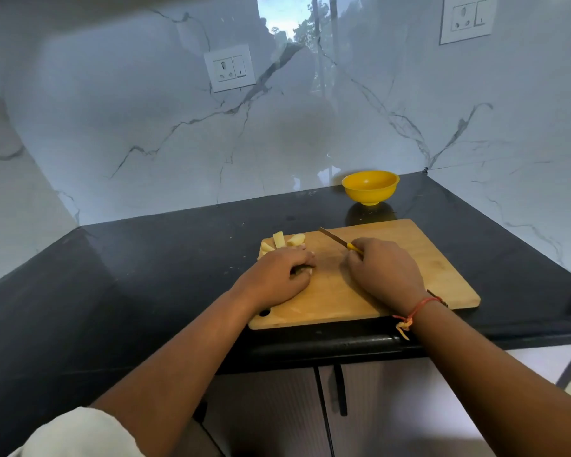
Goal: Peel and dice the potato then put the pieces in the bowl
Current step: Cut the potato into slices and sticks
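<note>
A wooden cutting board lies on the black counter. Pale peeled potato pieces sit at its far left corner. My left hand lies curled over the board's left part, just in front of those pieces; what is under its fingers is hidden. My right hand grips a knife by its yellow handle, and the blade points up-left above the board. A yellow bowl stands behind the board near the wall, and its inside looks empty.
The black counter runs left and right of the board, with marble walls behind and to the right. Two wall sockets are mounted above. Cabinet doors hang below the counter's front edge.
</note>
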Motion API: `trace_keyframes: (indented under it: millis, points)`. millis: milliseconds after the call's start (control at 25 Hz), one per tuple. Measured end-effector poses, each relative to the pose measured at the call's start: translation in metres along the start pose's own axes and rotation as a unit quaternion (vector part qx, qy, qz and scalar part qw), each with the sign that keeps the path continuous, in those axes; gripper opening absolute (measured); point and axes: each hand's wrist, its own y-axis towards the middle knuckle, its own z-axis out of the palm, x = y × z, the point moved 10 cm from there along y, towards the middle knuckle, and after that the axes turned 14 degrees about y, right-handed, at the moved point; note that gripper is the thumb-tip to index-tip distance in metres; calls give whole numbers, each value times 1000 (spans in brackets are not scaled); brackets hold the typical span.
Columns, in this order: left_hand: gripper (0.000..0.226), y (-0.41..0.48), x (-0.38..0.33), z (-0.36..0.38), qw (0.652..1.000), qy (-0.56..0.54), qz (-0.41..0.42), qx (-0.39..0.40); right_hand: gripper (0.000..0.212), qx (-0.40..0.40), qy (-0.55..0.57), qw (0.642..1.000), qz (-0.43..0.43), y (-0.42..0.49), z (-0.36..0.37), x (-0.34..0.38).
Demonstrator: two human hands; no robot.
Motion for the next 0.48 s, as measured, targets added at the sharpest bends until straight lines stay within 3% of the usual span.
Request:
trace_keyframes:
  millis: [120, 200, 280, 480]
  points:
    - [34, 5, 11, -18, 992, -40, -78, -87, 29, -1, 11, 1000, 9, 0, 0, -3]
    - [33, 15, 23, -28, 982, 4, -148, -120, 29, -2, 12, 1000, 9, -1, 0, -3]
    - [30, 30, 33, -29, 976, 70, -188, -89, 29, -1, 12, 1000, 8, -1, 1, -3]
    - [23, 54, 32, -26, 972, 140, -187, -18, 29, -7, 16, 1000, 9, -1, 0, -5]
